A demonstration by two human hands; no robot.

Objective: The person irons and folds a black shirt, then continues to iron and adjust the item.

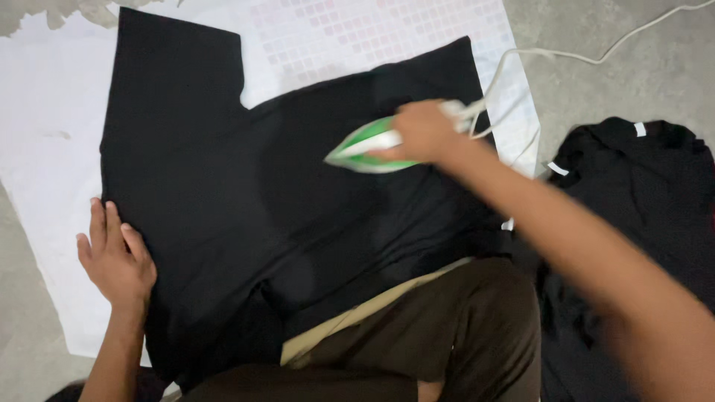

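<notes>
A black T-shirt (pixel 246 186) lies spread flat on a white cloth (pixel 52 149) on the floor. My right hand (pixel 424 130) grips the handle of a green and white iron (pixel 369 149), which rests on the shirt's right part and is blurred. The iron's white cord (pixel 566 56) trails off to the upper right. My left hand (pixel 112 257) lies flat with fingers apart on the shirt's lower left edge, holding the fabric down.
A heap of black garments (pixel 640 201) with small white tags sits on the grey concrete floor (pixel 618 82) at the right. My knee in dark brown trousers (pixel 447 335) covers the shirt's near edge. The white cloth has a pink square pattern at the top.
</notes>
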